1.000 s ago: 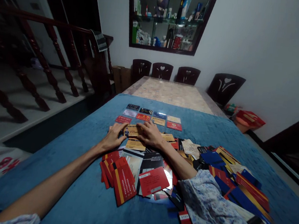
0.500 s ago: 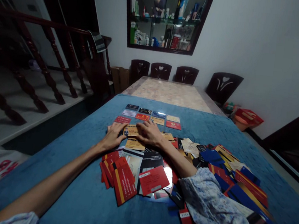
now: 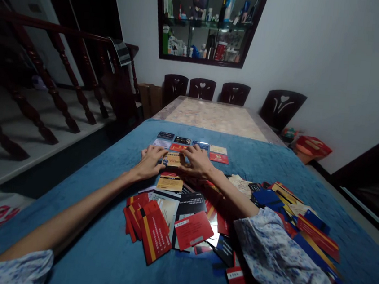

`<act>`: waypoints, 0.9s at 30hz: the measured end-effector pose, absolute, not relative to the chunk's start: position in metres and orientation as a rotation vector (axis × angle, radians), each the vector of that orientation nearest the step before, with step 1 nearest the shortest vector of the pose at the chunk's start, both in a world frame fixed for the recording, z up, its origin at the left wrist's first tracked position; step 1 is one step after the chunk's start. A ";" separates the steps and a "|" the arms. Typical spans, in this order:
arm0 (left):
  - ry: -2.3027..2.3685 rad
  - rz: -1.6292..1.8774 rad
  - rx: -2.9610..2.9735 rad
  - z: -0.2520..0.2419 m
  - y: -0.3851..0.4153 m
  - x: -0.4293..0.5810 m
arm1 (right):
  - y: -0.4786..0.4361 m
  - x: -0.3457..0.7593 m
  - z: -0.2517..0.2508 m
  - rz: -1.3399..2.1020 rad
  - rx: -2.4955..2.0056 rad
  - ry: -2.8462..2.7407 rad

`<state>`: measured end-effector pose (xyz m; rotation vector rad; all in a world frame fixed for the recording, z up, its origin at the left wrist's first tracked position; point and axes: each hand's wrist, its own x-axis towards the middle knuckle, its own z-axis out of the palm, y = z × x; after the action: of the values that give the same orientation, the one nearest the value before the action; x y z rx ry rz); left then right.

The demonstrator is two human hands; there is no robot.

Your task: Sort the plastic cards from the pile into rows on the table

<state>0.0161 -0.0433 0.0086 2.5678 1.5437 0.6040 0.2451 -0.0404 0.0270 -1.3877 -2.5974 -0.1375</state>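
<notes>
The left hand and right hand pinch a gold card by opposite ends. That likely keeps it level

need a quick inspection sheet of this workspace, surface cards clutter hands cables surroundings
surface: blue cloth over the near part; patterned tabletop shows beyond it
job's things: gold card between the hands; rows of cards laid out beyond, partly hidden by the hands
clutter: overlapping loose cards on the near side; another scattered pile to the right
hands: left hand and right hand grip the gold card at opposite ends
cables: nothing seen
surroundings: dark chairs, wall cabinet, wooden railing at left, red bag at right
</notes>
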 end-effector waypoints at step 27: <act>1.409 0.345 2.631 0.006 0.047 0.112 | 0.009 0.323 0.018 -0.064 -1.753 -2.553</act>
<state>0.1123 0.0475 0.0059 2.6308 1.4086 0.3449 0.3232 0.0093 0.0184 -1.7533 -2.5526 -0.0640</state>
